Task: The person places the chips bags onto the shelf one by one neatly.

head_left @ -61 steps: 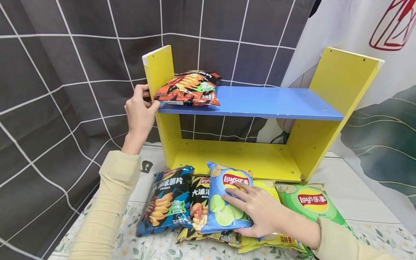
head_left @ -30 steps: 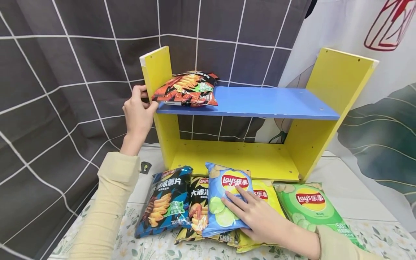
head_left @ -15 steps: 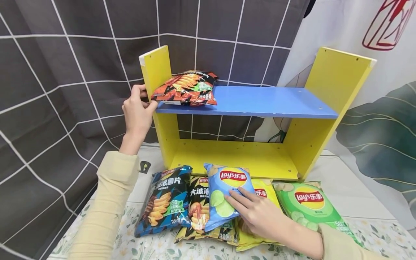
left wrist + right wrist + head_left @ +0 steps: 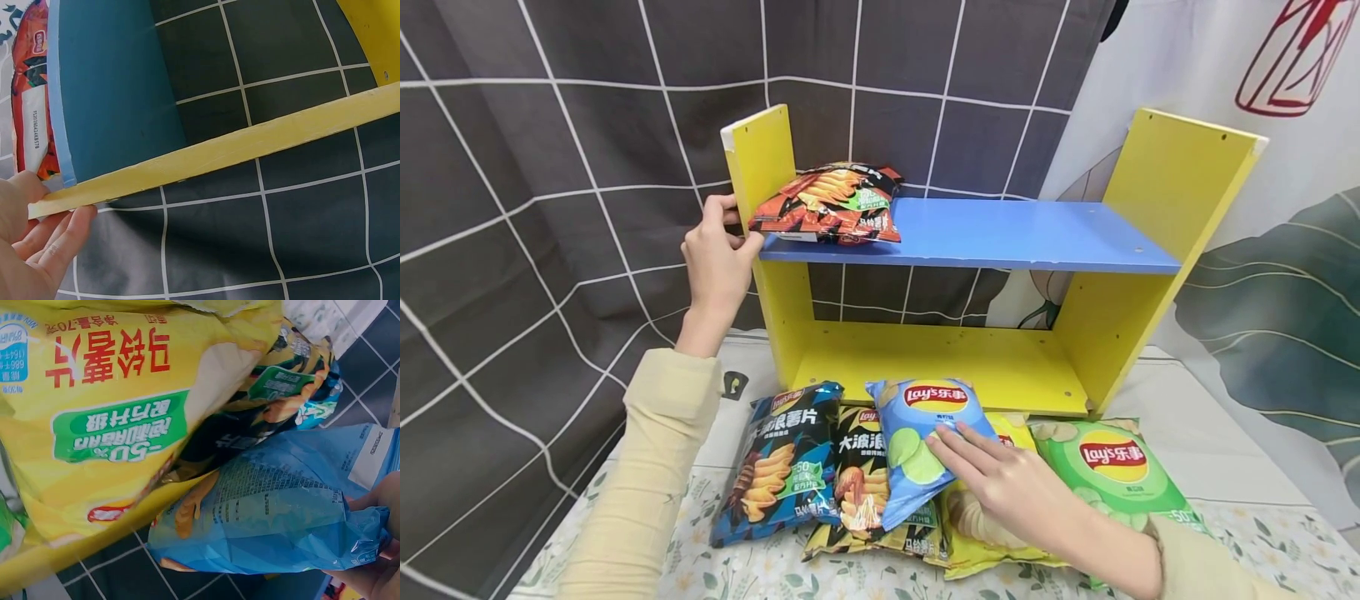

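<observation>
My left hand grips the yellow left side panel of a small shelf, thumb on one face and fingers on the other. Between the thumb and fingers of my right hand is a blue Lay's chip bag, its front turned upward and partly covered by the fingers. In the right wrist view this blue bag is pinched at its edge. It overlaps a black-and-yellow chip bag and a yellow chip bag. A red-and-black chip bag lies on the blue shelf board beside my left hand.
A dark blue chip bag lies at the left of the row and a green one at the right. The yellow bottom board stands behind them. A dark gridded curtain hangs behind the shelf.
My right hand has drawn the blue bag's lower end up and to the right, so the bag tilts and shows more of the bags beneath. My left hand keeps its grip on the panel.
</observation>
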Action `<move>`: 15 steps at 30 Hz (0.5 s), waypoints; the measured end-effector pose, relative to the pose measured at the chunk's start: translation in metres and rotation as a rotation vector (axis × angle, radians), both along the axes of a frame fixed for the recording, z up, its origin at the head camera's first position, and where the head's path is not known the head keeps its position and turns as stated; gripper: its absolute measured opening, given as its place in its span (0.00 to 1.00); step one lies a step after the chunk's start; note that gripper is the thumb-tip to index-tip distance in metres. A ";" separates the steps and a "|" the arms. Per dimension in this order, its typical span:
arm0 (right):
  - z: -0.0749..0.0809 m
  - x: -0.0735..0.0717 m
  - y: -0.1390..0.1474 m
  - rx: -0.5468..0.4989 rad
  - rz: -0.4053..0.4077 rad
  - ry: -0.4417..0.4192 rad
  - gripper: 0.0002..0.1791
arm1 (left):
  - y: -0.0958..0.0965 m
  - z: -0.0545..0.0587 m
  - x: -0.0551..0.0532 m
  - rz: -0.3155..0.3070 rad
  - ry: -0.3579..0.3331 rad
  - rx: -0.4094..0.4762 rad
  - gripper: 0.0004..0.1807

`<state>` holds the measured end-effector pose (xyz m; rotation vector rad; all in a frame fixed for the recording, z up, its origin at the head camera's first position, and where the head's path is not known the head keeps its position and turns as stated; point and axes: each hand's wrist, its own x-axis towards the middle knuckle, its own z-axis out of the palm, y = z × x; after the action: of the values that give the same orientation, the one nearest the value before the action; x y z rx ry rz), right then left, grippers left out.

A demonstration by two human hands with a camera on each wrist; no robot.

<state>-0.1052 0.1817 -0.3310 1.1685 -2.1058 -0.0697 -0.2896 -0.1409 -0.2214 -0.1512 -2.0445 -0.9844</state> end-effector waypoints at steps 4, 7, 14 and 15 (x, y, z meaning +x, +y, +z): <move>0.009 0.007 -0.001 -0.023 0.001 0.072 0.33 | 0.000 0.000 0.000 -0.003 0.003 0.002 0.20; 0.017 0.012 0.000 -0.041 0.007 0.095 0.31 | 0.000 -0.001 0.000 -0.005 0.000 0.004 0.20; 0.035 0.019 0.001 -0.067 0.012 0.192 0.25 | 0.000 -0.001 -0.001 -0.005 -0.003 0.004 0.20; 0.038 0.020 0.001 -0.071 0.014 0.208 0.24 | 0.000 -0.001 -0.001 -0.004 -0.002 0.004 0.20</move>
<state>-0.0855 0.1823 -0.2928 1.0856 -1.9025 -0.1051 -0.2903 -0.1412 -0.2221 -0.1525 -2.0443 -0.9916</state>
